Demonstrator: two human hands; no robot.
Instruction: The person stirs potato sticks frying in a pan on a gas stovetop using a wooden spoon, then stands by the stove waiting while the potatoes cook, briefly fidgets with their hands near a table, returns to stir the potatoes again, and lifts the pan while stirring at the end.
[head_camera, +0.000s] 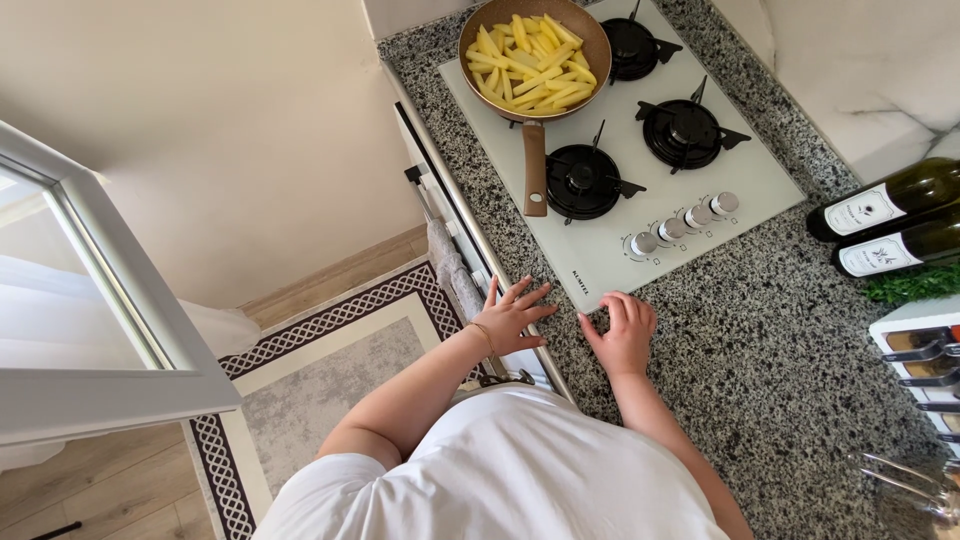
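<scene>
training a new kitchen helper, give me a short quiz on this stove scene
1. True or false: the left hand lies flat with fingers spread at the countertop edge.
2. What fills the brown pan? A) potato sticks B) eggs C) rice
3. Fill in: the right hand rests curled just below the white hob's ____ corner.

Key
1. True
2. A: pale yellow potato sticks
3. Near; neither hand holds anything, and the knobs are untouched.
</scene>
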